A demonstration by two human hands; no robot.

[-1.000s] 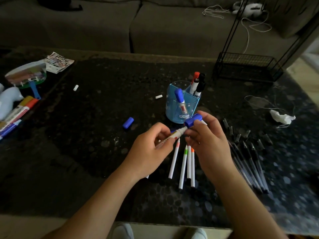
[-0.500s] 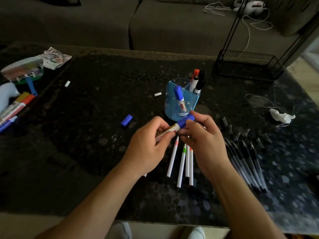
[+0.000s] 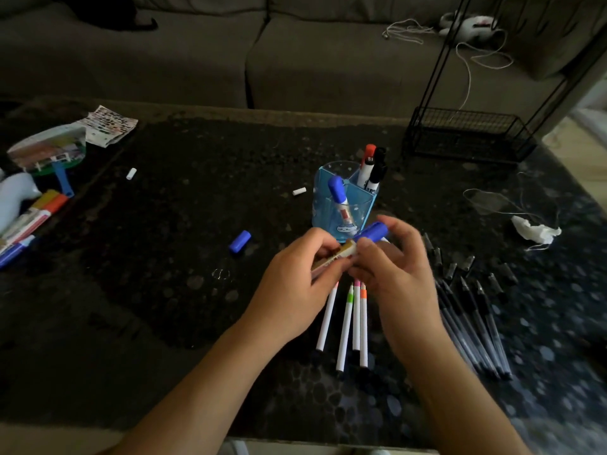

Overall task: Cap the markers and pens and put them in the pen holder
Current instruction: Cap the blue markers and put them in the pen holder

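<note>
My left hand (image 3: 297,285) grips the barrel of a blue-capped marker (image 3: 370,233) just in front of the blue pen holder (image 3: 358,205). My right hand (image 3: 394,270) holds the marker near its cap, thumb against the barrel and fingers loosely spread. The holder contains one blue, one red and one black capped marker. Several thin white pens (image 3: 348,323) lie under my hands. A loose blue cap (image 3: 239,241) sits to the left. Several black pens (image 3: 473,323) and their caps (image 3: 466,262) lie to the right.
Two small white caps (image 3: 299,191) lie on the dark table (image 3: 147,290). More markers (image 3: 29,221), a pouch (image 3: 49,149) and a white bottle are at the left edge. A black wire rack (image 3: 466,133) stands back right, crumpled tissue (image 3: 533,231) at the right.
The blue cap now sits fully on the marker. My right hand's fingers have loosened and spread off the cap, while my left hand keeps its hold on the barrel.
</note>
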